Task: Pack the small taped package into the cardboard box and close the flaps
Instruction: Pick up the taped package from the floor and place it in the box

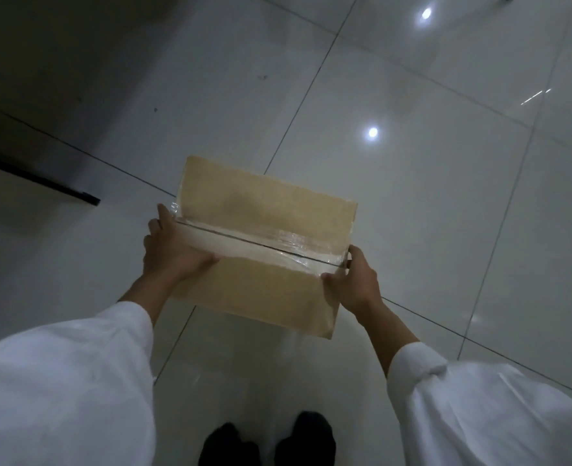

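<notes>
I hold a brown cardboard box (264, 203) in the air above the floor, at the middle of the head view. Its two long top flaps lie folded down and meet along a seam with shiny clear tape remnants. My left hand (170, 247) grips the box's left end, thumb resting on the near flap. My right hand (353, 280) grips the right end by the seam. The small taped package is not visible; the inside of the box is hidden.
Below is a glossy white tiled floor (446, 196) with ceiling-light reflections. A dark cabinet or wall base (36, 176) runs along the left. My dark shoes (268, 442) show at the bottom, white sleeves on both sides.
</notes>
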